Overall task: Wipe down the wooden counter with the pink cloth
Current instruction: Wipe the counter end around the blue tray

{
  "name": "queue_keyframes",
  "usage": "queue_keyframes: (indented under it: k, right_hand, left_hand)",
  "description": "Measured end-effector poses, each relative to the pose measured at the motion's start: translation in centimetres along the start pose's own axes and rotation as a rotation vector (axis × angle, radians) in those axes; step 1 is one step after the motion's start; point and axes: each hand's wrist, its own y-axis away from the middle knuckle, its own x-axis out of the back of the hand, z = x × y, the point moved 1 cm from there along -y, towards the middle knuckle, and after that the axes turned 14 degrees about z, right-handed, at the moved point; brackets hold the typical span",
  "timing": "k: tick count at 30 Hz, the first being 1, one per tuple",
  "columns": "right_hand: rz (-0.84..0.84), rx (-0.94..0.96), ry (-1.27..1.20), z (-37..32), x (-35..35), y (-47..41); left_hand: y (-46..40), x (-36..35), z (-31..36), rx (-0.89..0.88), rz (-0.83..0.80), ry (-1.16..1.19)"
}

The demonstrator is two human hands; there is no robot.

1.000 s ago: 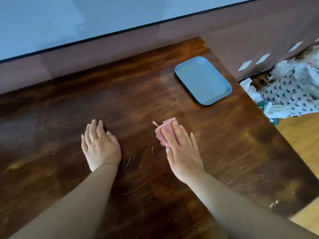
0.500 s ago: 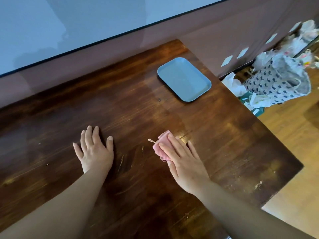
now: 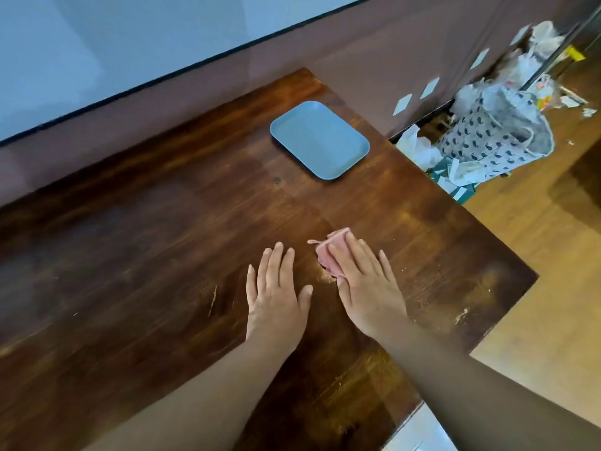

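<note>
The dark wooden counter [image 3: 156, 242] fills most of the view, scuffed and scratched near its front. A folded pink cloth [image 3: 328, 252] lies on it right of centre. My right hand [image 3: 367, 284] presses flat on the cloth with straight fingers, covering its near half. Just to its left, my left hand [image 3: 276, 294] rests palm down on the bare wood, fingers straight and slightly spread, holding nothing.
A blue rectangular tray [image 3: 320, 139] sits near the counter's far right corner. The counter's right edge drops to a wooden floor [image 3: 536, 255]. A spotted bag and crumpled papers [image 3: 487, 138] are heaped by the wall beyond that edge.
My left hand has slid right and now lies close beside the right hand. The right hand and cloth have shifted toward the counter's right side, and the view has swung left.
</note>
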Motion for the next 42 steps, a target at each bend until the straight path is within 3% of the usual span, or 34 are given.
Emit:
queue_keyframes:
  k: [4, 9, 13, 16, 21, 24, 26, 30, 33, 38, 42]
  right_hand:
    - [0.003, -0.149, -0.038, -1.6, 0.0, 0.9]
    - [0.005, 0.058, -0.023, -1.0, 0.0, 5.4]
    - [-0.01, -0.122, 0.019, 1.7, 0.3, 1.7]
    - [0.033, -0.19, -0.022, 0.0, 0.0, 3.1]
    - [0.034, -0.003, 0.005, 1.4, 0.5, 7.8]
    - [0.03, -0.142, 0.025, 4.7, 1.1, 5.1]
    - [0.023, -0.217, 0.007, 4.7, 1.6, 4.2]
    - [0.005, -0.098, -0.1, 2.4, 1.2, 8.3]
    - [-0.018, -0.006, -0.08, 4.5, 1.3, 8.7]
    - [0.082, -0.257, -0.031, 6.0, 1.7, 6.3]
    - [0.075, -0.068, -0.109, 4.6, 1.1, 9.9]
  left_hand:
    - [0.9, -0.1, 0.3, -0.025, -0.017, 0.005]
    - [2.9, -0.5, 0.7, -0.034, 0.002, 0.08]
    - [3.6, -0.9, 2.0, -0.053, -0.008, 0.021]
    - [4.3, -1.0, 2.7, -0.037, -0.093, -0.065]
    - [3.7, -0.9, 3.8, 0.046, -0.353, -0.191]
    - [2.0, -0.7, 6.0, 0.21, -0.544, -0.215]
    - [1.1, -0.5, 7.3, 0.304, -0.59, -0.23]
    - [-0.4, -0.1, 7.5, 0.291, -0.592, -0.314]
    - [-1.9, 0.1, 7.4, 0.275, -0.689, -0.344]
    - [-3.1, -0.1, 7.5, 0.247, -0.862, -0.421]
    - [-3.3, 0.1, 7.4, 0.225, -0.889, -0.429]
